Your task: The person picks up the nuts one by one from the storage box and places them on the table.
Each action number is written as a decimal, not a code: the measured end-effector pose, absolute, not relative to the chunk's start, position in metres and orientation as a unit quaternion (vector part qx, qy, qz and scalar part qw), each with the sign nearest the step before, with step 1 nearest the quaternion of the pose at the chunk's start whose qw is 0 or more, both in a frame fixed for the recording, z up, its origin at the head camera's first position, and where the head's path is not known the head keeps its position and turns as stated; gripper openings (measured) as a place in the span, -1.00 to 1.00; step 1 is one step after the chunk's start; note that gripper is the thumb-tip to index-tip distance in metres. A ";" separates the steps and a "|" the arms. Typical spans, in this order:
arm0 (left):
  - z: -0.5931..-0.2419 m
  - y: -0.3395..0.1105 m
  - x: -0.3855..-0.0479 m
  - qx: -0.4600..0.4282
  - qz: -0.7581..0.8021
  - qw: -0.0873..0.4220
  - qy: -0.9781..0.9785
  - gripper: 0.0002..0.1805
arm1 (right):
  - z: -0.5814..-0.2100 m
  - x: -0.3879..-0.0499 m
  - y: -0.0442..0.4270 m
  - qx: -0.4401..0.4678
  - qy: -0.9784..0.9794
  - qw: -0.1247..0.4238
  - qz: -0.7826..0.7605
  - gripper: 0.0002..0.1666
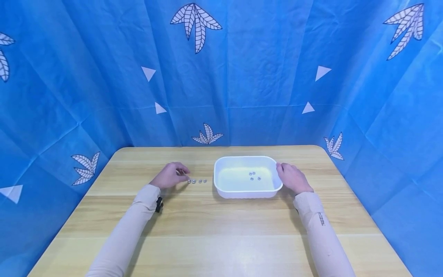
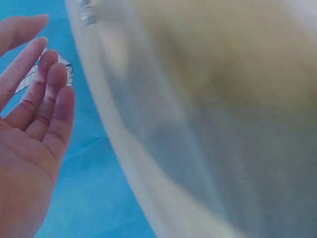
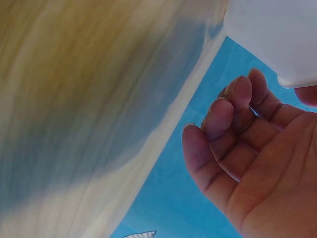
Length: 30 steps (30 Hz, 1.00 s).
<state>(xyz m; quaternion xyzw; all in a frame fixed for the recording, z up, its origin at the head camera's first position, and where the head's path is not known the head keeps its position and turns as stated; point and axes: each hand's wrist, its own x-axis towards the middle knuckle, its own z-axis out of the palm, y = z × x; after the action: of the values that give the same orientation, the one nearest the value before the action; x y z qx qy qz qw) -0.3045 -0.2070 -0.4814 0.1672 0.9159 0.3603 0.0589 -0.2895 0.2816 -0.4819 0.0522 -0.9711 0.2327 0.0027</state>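
Observation:
Several small shiny metal pieces, nut-like in shape, lie in a short row on the table; the leftmost piece [image 1: 189, 181] is right by the thumb of my left hand [image 1: 169, 175]. In the left wrist view that hand [image 2: 32, 119] has its fingers loosely bent and spread, and blurred metal pieces [image 2: 88, 19] show at the top. To the right of the row stands a white plastic basin [image 1: 245, 191], with several similar pieces [image 1: 254, 173] on its floor. My right hand [image 1: 294, 177] holds the basin's right rim; its thumb meets the basin's edge [image 3: 290, 83] in the right wrist view.
Under everything is a light wood-grain table [image 1: 221, 231] with rounded far corners. A blue curtain [image 1: 256, 77] with white leaf prints hangs behind it and along both sides. A small black object [image 1: 159, 204] sits at the left wrist.

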 end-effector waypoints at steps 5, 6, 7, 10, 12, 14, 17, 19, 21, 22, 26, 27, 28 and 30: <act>-0.464 -0.205 -0.302 0.152 0.393 0.053 0.905 -0.62 | -0.481 -0.290 0.282 0.053 -0.972 0.005 0.231 -0.26; -0.462 -0.204 -0.302 0.151 0.398 0.049 0.904 -0.62 | -0.481 -0.290 0.282 0.052 -0.972 0.004 0.231 -0.26; -0.460 -0.203 -0.301 0.153 0.401 0.043 0.902 -0.63 | -0.481 -0.290 0.282 0.052 -0.971 0.003 0.232 -0.26; -0.455 -0.201 -0.302 0.161 0.410 0.021 0.897 -0.67 | -0.481 -0.290 0.282 0.050 -0.971 0.002 0.233 -0.26; -0.452 -0.199 -0.302 0.165 0.411 0.009 0.896 -0.70 | -0.482 -0.290 0.282 0.049 -0.971 0.004 0.232 -0.25; -0.450 -0.197 -0.302 0.171 0.417 0.004 0.892 -0.71 | -0.482 -0.290 0.282 0.048 -0.972 0.007 0.230 -0.25; -0.445 -0.193 -0.301 0.183 0.419 0.001 0.889 -0.72 | -0.482 -0.289 0.282 0.048 -0.972 0.013 0.229 -0.25; -0.442 -0.190 -0.299 0.187 0.422 0.002 0.887 -0.73 | -0.482 -0.289 0.282 0.047 -0.973 0.016 0.227 -0.25; -0.439 -0.187 -0.297 0.191 0.420 0.003 0.887 -0.73 | -0.482 -0.289 0.282 0.048 -0.973 0.023 0.223 -0.26; -0.438 -0.185 -0.297 0.193 0.419 0.003 0.887 -0.73 | -0.482 -0.290 0.282 0.048 -0.974 0.028 0.219 -0.26; -0.435 -0.176 -0.294 0.204 0.422 0.002 0.883 -0.74 | -0.482 -0.291 0.283 0.051 -0.977 0.047 0.204 -0.31; -0.434 -0.174 -0.293 0.208 0.421 0.001 0.883 -0.75 | -0.482 -0.291 0.283 0.052 -0.977 0.051 0.200 -0.32; -0.433 -0.172 -0.292 0.212 0.421 0.001 0.882 -0.75 | -0.482 -0.291 0.283 0.052 -0.977 0.054 0.198 -0.33; -0.433 -0.169 -0.291 0.220 0.419 -0.002 0.881 -0.76 | -0.482 -0.291 0.282 0.052 -0.978 0.057 0.194 -0.35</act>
<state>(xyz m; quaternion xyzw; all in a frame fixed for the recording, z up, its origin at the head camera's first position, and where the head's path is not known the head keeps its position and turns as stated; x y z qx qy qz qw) -0.2911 -0.1688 -0.4332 0.2204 0.8806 0.4194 -0.0025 -0.2912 0.2820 -0.4824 0.0522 -0.9780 0.1937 0.0569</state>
